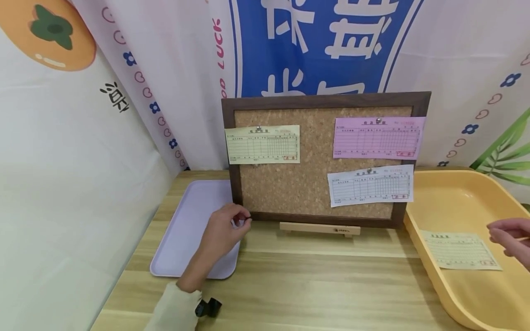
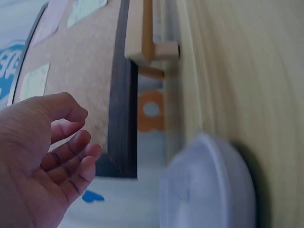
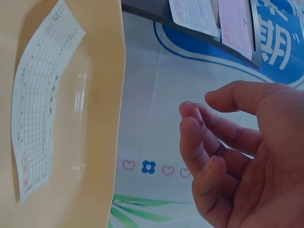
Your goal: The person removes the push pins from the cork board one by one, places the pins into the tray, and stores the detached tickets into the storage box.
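Note:
A cork board [image 1: 285, 188] in a dark wooden frame leans on a small wooden stand [image 1: 319, 228]. Pinned to it are a yellow slip [image 1: 265, 146] at upper left, a pink slip [image 1: 378, 139] at upper right and a white slip [image 1: 370, 187] below the pink one. My left hand [image 1: 225, 230] is near the board's lower left corner, fingers loosely bent, holding nothing in the left wrist view. Over the yellow tray [image 1: 451, 188] hangs my right hand [image 3: 242, 152], fingers loosely curled and nothing in them. A loose yellow slip [image 1: 461, 250] lies in that tray.
A pale purple tray [image 1: 186, 220] lies on the wooden table [image 1: 331, 285] at left, partly under my left hand in the head view. Printed cloth [image 1: 198, 69] hangs behind the board. A small black item [image 1: 208, 307] sits by my left cuff.

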`<state>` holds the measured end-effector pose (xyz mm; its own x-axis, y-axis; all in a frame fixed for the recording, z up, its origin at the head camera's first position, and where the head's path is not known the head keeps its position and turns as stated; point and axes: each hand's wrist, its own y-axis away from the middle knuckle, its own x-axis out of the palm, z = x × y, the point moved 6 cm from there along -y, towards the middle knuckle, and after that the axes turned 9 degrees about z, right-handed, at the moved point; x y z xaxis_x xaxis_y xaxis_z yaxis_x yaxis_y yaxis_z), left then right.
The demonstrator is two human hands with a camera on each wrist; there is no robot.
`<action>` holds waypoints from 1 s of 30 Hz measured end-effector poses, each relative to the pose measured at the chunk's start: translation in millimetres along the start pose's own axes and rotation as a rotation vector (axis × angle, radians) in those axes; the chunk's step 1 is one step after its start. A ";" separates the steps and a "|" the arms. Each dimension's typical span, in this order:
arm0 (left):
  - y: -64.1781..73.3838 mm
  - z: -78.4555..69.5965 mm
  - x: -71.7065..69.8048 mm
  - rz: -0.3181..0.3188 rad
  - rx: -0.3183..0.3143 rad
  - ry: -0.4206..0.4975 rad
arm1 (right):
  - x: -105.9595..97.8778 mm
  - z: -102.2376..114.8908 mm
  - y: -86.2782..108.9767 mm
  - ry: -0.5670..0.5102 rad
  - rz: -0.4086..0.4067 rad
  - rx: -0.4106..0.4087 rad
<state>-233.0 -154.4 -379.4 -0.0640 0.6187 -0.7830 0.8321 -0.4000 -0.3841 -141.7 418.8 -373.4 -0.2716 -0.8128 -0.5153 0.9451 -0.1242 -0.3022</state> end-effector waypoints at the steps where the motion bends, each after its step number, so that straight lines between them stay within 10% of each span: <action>1: -1.9 -4.4 1.7 0.004 0.011 0.006 | 1.7 4.2 -2.6 -0.008 0.010 -0.028; 8: -16.2 -33.2 16.1 -0.006 0.116 0.041 | 13.9 32.6 -14.9 0.073 0.067 -0.181; 16: -33.8 -67.0 36.9 0.000 0.181 0.016 | 33.7 43.5 -33.8 0.419 0.237 -0.105; 30: -61.8 -114.8 77.8 0.031 0.254 -0.027 | 56.2 47.4 -65.1 0.393 0.331 -0.103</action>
<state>-226.2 -3.9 -360.4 -0.0581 0.5862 -0.8080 0.6690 -0.5779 -0.4674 -209.9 354.2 -344.7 -0.0278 -0.5217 -0.8527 0.9744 0.1761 -0.1395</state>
